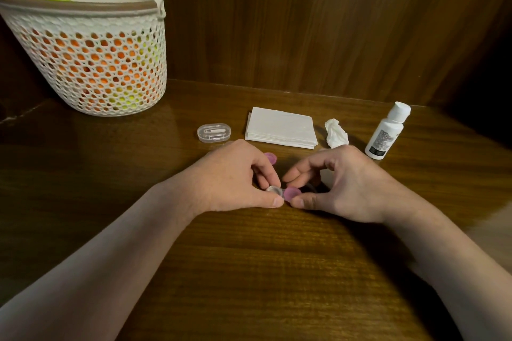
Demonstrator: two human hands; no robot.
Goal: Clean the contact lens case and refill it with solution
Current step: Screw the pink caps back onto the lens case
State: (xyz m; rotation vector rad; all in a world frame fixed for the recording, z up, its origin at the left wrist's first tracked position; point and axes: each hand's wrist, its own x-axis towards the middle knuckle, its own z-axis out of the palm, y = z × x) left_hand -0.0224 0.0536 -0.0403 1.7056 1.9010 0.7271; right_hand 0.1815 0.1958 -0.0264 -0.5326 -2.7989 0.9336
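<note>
Near the middle of the dark wooden tabletop, the left hand pinches the contact lens case between thumb and curled fingers; only one small clear round well with a pale rim shows past the fingertips. Just beside it, touching or nearly so, the right hand pinches a purple lid, a small translucent disc held on edge between thumb and forefinger. Both grips are clamped on these small pieces, thumbs almost meeting. A second purple lid lies on the tabletop behind the left hand.

Toward the far edge lie a clear oval plastic box, a flat stack of white folded tissues, a crumpled tissue and an upright white solution bottle with its cap on. At the far left corner stands a white perforated plastic basket with orange and green contents showing through its holes.
</note>
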